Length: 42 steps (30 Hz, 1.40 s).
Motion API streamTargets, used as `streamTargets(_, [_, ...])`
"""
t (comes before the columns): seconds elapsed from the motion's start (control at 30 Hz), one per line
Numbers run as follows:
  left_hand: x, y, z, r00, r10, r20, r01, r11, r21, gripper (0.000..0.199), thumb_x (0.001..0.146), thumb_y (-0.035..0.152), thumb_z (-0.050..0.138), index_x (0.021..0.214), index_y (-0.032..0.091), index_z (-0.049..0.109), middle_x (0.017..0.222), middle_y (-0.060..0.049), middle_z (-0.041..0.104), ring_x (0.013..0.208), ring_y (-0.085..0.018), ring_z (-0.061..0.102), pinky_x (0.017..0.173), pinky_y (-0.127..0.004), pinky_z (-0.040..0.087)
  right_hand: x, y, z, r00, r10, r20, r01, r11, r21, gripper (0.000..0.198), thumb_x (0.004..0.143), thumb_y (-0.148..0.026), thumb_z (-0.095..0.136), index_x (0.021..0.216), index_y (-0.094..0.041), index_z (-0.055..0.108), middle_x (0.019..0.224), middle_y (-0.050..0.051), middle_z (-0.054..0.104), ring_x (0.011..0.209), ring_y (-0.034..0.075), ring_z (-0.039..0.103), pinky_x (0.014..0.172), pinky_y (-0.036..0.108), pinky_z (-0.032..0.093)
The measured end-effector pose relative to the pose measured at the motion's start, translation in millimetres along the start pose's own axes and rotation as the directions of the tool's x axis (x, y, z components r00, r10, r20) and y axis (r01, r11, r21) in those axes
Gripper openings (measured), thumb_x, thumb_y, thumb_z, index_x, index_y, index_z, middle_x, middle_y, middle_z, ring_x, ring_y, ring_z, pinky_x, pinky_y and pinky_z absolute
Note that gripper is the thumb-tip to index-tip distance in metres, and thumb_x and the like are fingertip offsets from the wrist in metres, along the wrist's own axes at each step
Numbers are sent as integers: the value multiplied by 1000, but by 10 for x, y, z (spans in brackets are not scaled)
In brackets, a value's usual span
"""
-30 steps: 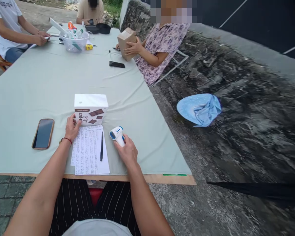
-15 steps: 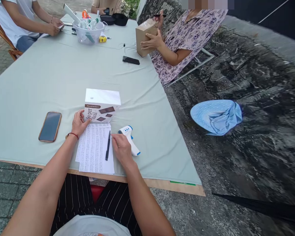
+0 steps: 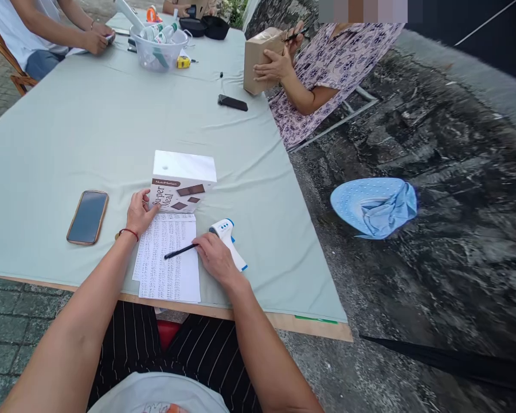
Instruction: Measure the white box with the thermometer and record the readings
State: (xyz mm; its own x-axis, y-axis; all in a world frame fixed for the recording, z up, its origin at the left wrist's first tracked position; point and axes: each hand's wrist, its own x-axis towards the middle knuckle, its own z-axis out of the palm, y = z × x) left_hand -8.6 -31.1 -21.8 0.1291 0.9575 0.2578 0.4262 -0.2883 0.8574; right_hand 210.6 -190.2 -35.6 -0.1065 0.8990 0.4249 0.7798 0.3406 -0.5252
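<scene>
A white "Super Meal" box (image 3: pixel 184 166) with brown bar pictures stands upright on the table. My left hand (image 3: pixel 140 212) grips its lower left edge, thumb at the front and fingers along the side. Printed sheets (image 3: pixel 168 281) covered in small characters lie in front of the box. Over them slants a black pen (image 3: pixel 178 252), one end pinched in the fingers of my right hand (image 3: pixel 215 256). Partly behind that hand, a white and blue infrared thermometer (image 3: pixel 224 229) rests on the cloth.
A phone (image 3: pixel 88 217) lies left of my left hand. Farther back are a plastic basket (image 3: pixel 155 54) of bottles, a yellow tape measure (image 3: pixel 183 61) and a black device (image 3: pixel 233 102). One person holds a cardboard box (image 3: pixel 258 60); others sit at the far side. A blue hat (image 3: pixel 376 206) is at right.
My right hand has taken the pen, which lay lengthwise on the sheets and now points left across them. My left hand stays at the box. The view has shifted slightly.
</scene>
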Motion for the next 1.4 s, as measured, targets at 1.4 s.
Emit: streamTargets(1.4, [2,45,4,1000,7,14,-8,999,54,44,76,27,72,117,21,55,98,-1,54,61,-8,45,67,-28,47,159,-374,300,761,645,-65,-520,667,533,12,68,-34,57,68,-23,61,59,-3,56,56,14,49,56,29,44])
